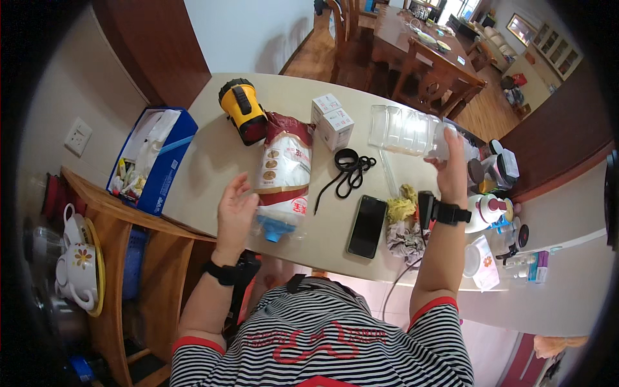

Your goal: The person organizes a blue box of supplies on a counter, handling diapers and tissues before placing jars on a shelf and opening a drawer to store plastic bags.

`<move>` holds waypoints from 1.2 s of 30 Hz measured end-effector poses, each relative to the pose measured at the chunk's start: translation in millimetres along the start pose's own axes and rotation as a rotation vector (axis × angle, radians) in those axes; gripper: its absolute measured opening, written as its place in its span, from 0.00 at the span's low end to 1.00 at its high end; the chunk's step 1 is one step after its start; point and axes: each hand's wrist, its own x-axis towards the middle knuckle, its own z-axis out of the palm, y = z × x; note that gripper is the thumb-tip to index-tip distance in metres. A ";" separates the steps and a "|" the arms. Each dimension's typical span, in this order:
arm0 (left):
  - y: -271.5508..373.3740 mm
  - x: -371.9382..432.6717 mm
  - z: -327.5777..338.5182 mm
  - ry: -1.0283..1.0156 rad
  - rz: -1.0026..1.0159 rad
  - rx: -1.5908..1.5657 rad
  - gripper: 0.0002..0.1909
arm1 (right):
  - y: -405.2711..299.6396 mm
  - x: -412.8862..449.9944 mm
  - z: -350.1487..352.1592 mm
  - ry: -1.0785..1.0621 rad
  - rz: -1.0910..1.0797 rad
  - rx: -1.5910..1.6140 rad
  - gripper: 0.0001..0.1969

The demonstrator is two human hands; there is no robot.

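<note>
My right hand (pixel 449 167) grips a clear plastic bottle (pixel 406 130) near its right end; the bottle lies sideways over the table's back right part. My left hand (pixel 236 208) is beside a red and white plastic bag (pixel 285 167), fingers apart and holding nothing. A blue cap or funnel-like piece (pixel 273 229) is at the bag's near end. Behind the bag is a yellow and black flashlight (pixel 244 111). Small white boxes (pixel 332 121), a coiled black cord (pixel 349 169) and a black smartphone (pixel 367 226) lie between the bag and my right hand.
A blue box (pixel 167 169) with packets stands at the left edge. Crumpled yellow plastic (pixel 402 205) and a crumpled greyish bag (pixel 405 239) lie by my right forearm. Jars (pixel 495 169) and a white bottle (pixel 478 213) crowd the right side. A thin cable (pixel 392 285) hangs over the front edge.
</note>
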 end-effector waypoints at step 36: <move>-0.6 -110.5 8.9 -0.541 -0.131 -0.325 0.48 | 46.1 -240.9 29.8 -0.363 0.068 -0.034 0.35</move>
